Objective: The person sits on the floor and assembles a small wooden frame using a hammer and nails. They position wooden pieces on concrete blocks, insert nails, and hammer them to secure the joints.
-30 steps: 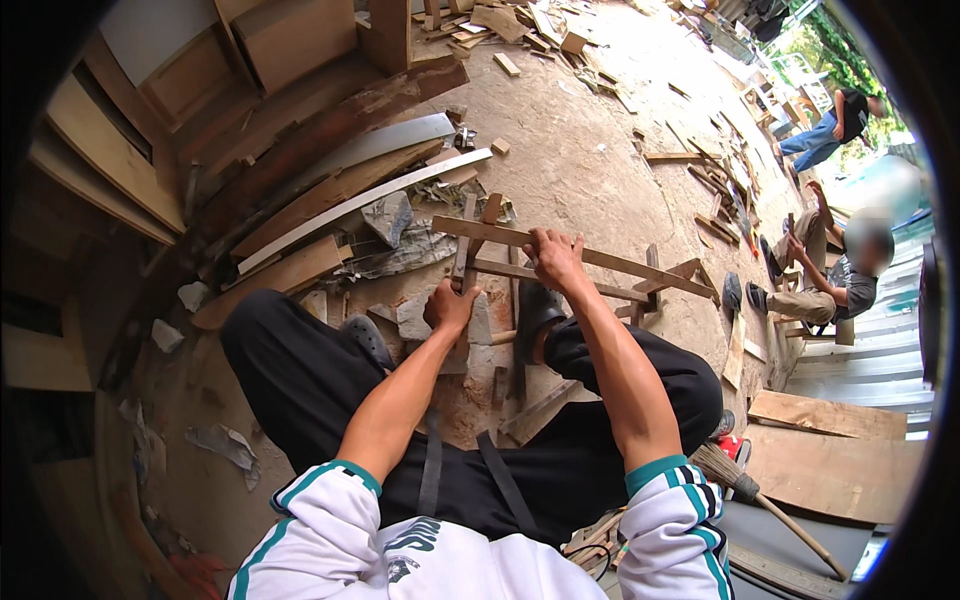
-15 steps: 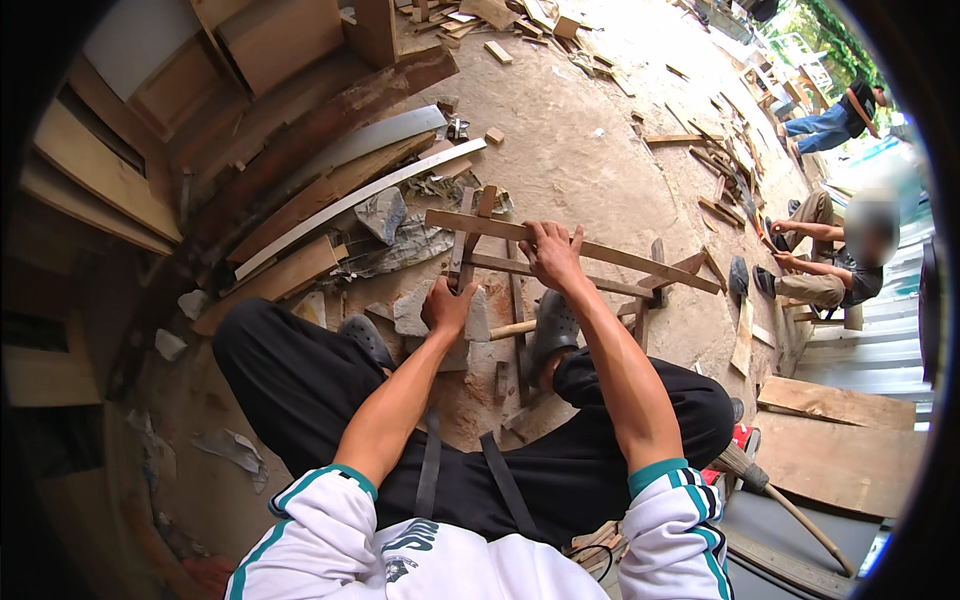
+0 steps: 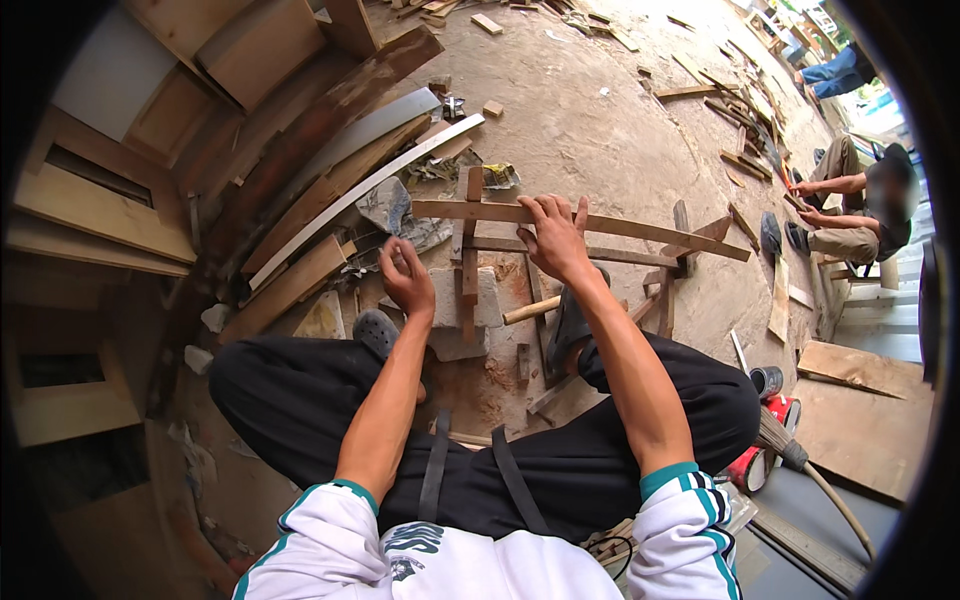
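Observation:
My right hand [image 3: 555, 237] grips a long wooden strip [image 3: 655, 233] from above, its fingers wrapped over the far edge. The strip lies across a wooden frame of joined battens, with a short upright batten [image 3: 470, 270] at its left end and a lower rail [image 3: 625, 256] running behind my wrist. Left of that end, my left hand [image 3: 408, 280] is raised apart from the frame with curled fingers; whether something small is in them cannot be made out. A concrete block [image 3: 460, 335] sits beneath the frame's left end. Near my right foot rests a round wooden handle [image 3: 532, 310].
Planks and a white strip [image 3: 365, 200] lie at the left, beside wooden cabinets [image 3: 100, 210]. A broom [image 3: 800, 455] and a red can [image 3: 745, 468] stand by my right knee. Another person [image 3: 850, 205] sits at the right. Wood scraps [image 3: 750, 165] litter the ground.
My left hand has let go of the upright at the frame's left end and moved up and left. The right hand stays on the strip. The view has shifted slightly.

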Demonstrator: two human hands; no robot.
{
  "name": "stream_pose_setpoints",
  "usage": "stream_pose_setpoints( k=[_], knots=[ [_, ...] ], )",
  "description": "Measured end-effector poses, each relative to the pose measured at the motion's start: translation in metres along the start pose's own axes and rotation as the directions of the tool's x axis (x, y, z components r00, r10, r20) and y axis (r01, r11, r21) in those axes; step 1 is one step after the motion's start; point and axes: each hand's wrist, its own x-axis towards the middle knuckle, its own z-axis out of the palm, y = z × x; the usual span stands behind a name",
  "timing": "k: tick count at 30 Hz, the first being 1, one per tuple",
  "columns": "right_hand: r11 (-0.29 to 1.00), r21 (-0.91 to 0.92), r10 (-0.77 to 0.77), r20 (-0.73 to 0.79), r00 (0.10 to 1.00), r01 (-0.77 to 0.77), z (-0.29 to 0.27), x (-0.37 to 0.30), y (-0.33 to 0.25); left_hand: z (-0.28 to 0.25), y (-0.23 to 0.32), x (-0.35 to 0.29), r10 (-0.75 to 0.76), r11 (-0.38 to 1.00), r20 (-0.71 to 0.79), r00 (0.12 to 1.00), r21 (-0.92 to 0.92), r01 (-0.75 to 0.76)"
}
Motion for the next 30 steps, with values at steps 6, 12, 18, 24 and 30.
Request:
stream_pose_setpoints(
  k=[6,12,18,24,30],
  knots=[
    [1.000,0.015,-0.014,-0.040,0.999,0.015,0.004,-0.003,0.003,0.046,0.081,0.065,0.284,0.953,0.174,0.943,0.059,-0.298],
    [0.991,0.073,-0.078,-0.388,0.918,0.115,0.013,-0.012,0.009,0.062,0.060,0.067,0.140,0.978,0.381,0.914,0.091,-0.187],
    [0.969,0.188,0.222,-0.353,0.909,-0.163,0.101,-0.109,0.027,0.059,0.069,0.056,0.132,0.986,0.367,0.921,0.046,-0.159],
    [0.115,0.350,0.812,0.505,0.291,-0.930,0.190,-0.110,0.044,0.060,0.068,0.055,0.168,0.984,0.329,0.929,0.007,-0.180],
    [-0.209,0.481,0.864,0.498,0.069,-0.851,0.243,-0.091,0.058,0.055,0.066,0.056,0.170,0.982,0.348,0.922,0.016,-0.187]
  ],
)
